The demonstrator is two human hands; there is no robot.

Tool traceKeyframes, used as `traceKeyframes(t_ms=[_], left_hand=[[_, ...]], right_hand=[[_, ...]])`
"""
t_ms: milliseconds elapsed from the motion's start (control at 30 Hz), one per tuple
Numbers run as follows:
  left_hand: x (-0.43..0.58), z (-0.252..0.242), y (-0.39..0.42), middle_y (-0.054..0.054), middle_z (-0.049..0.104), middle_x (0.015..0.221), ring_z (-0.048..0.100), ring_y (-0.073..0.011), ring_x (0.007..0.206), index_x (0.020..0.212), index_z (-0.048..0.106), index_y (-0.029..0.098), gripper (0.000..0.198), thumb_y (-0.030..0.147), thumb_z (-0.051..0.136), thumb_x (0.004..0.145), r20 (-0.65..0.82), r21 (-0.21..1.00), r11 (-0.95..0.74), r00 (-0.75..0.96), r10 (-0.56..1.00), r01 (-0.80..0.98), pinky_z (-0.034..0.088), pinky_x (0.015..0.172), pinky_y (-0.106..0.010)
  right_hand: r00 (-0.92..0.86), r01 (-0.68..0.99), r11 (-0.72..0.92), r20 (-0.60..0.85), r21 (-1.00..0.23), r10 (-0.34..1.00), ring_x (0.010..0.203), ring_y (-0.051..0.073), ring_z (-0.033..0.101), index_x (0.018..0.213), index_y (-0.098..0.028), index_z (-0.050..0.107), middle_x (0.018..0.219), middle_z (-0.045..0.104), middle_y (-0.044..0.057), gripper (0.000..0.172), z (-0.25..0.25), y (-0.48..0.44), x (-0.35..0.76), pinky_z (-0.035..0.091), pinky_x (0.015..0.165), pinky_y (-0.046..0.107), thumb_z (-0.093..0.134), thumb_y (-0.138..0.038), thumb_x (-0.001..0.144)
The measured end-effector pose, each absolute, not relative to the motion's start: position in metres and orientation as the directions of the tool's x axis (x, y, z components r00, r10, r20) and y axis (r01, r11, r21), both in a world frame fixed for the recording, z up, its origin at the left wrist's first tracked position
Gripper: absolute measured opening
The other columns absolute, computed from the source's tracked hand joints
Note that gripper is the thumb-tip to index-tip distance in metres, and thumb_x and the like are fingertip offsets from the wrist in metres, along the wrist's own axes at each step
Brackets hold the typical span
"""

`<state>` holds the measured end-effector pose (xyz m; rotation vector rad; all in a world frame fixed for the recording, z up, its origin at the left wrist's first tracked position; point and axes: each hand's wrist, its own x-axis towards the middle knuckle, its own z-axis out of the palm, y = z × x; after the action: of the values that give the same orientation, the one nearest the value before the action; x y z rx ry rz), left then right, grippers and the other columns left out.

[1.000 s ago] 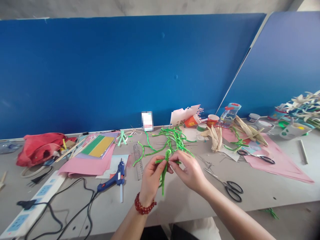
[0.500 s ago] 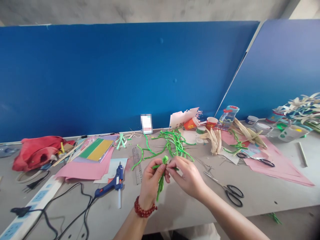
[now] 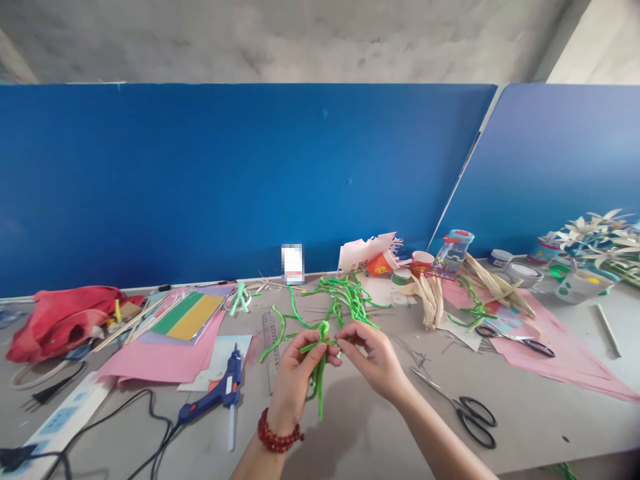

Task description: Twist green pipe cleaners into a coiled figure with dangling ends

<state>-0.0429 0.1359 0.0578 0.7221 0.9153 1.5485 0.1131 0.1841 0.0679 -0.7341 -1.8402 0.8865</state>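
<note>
Both hands meet over the middle of the grey table (image 3: 525, 413). My left hand (image 3: 295, 377), with a red bead bracelet on its wrist, is closed around a twisted bunch of green pipe cleaners (image 3: 319, 380) that hangs down below the fingers. My right hand (image 3: 374, 357) pinches a strand at the top of the same bunch, by its looped end. A loose heap of green pipe cleaners (image 3: 345, 297) lies just behind the hands.
A blue glue gun (image 3: 220, 390), a ruler (image 3: 271, 337) and pink paper (image 3: 160, 357) lie to the left, with a power strip (image 3: 60, 427) and cables. Black scissors (image 3: 470, 417) sit right of my arm. Cups, dried husks (image 3: 430, 297) and more scissors (image 3: 520, 340) crowd the back right.
The view has tilted upward, so the table and hands sit lower in the picture. My hands still work the green bunch, with the fingers shifted slightly on it.
</note>
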Motion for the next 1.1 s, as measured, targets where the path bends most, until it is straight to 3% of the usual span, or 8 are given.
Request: traceKeyframes(t_ms=[200, 433, 633, 833, 1100], left_hand=[[-0.042, 0.039, 0.143, 0.001, 0.073, 0.077, 0.07, -0.0145, 0.067, 0.084, 0.066, 0.017, 0.037, 0.034, 0.09, 0.061, -0.018, 0.877, -0.139, -0.321, 0.947, -0.459, 0.057, 0.067, -0.026], [-0.043, 0.031, 0.144, 0.0, 0.072, 0.071, 0.068, -0.0146, 0.061, 0.086, 0.067, 0.016, 0.036, 0.04, 0.086, 0.066, -0.055, 0.88, -0.074, -0.257, 0.965, -0.469, 0.058, 0.063, -0.028], [-0.042, 0.033, 0.142, -0.004, 0.074, 0.085, 0.069, -0.0151, 0.069, 0.092, 0.07, 0.017, 0.032, 0.038, 0.082, 0.072, -0.043, 0.912, -0.046, -0.207, 0.977, -0.407, 0.058, 0.063, -0.027], [-0.04, 0.031, 0.142, 0.0, 0.071, 0.073, 0.066, -0.0123, 0.058, 0.093, 0.066, 0.016, 0.03, 0.035, 0.081, 0.074, -0.05, 0.909, -0.029, -0.177, 0.983, -0.416, 0.054, 0.061, -0.024], [-0.039, 0.03, 0.143, -0.002, 0.074, 0.076, 0.07, -0.0151, 0.063, 0.093, 0.065, 0.016, 0.03, 0.034, 0.08, 0.075, -0.03, 0.923, -0.052, -0.205, 0.978, -0.382, 0.056, 0.068, -0.028]], right_hand=[[-0.459, -0.04, 0.423, 0.393, -0.905, 0.797, 0.071, 0.015, 0.068, 0.086, -0.02, 0.062, 0.08, 0.066, 0.001, 0.006, 0.06, 0.187, 0.102, 0.055, 0.066, 0.025, 0.063, -0.024, 0.091], [-0.467, -0.203, 0.209, 0.282, -0.957, 0.838, 0.063, 0.015, 0.065, 0.082, -0.019, 0.061, 0.071, 0.063, 0.0, 0.02, 0.034, 0.197, 0.095, 0.057, 0.061, 0.027, 0.067, -0.037, 0.089], [-0.443, -0.191, 0.225, 0.288, -0.956, 0.849, 0.065, 0.014, 0.064, 0.083, -0.019, 0.062, 0.072, 0.064, 0.001, 0.021, 0.021, 0.202, 0.097, 0.056, 0.061, 0.026, 0.067, -0.039, 0.089], [-0.402, -0.125, 0.308, 0.332, -0.943, 0.853, 0.066, 0.015, 0.064, 0.083, -0.019, 0.063, 0.074, 0.066, 0.002, 0.019, 0.018, 0.202, 0.1, 0.054, 0.061, 0.026, 0.066, -0.036, 0.09], [-0.413, -0.098, 0.378, 0.384, -0.92, 0.826, 0.059, 0.013, 0.062, 0.08, -0.019, 0.061, 0.069, 0.063, 0.0, 0.018, 0.027, 0.199, 0.1, 0.051, 0.059, 0.025, 0.061, -0.033, 0.092]])
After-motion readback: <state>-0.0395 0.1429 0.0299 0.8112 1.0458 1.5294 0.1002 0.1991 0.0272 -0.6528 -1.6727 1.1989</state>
